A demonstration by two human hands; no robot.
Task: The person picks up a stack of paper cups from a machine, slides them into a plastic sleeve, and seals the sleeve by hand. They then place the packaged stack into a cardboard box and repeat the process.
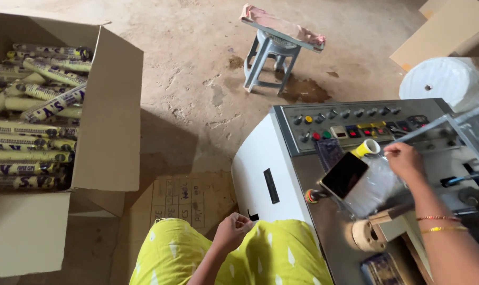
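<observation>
Seated, right hand (406,161) pinches clear plastic bag (374,184) at machine panel (355,124), two o'clock; left hand (231,231) loosely curled, empty, on lap for rest.

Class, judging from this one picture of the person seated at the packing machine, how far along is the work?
Done: the cardboard box already holds many stacked wrapped rolls. In hand: the right hand reaches over the clear plastic bag on the machine; the left hand rests near the lap. Left: the box shows room above the rolls.
</observation>
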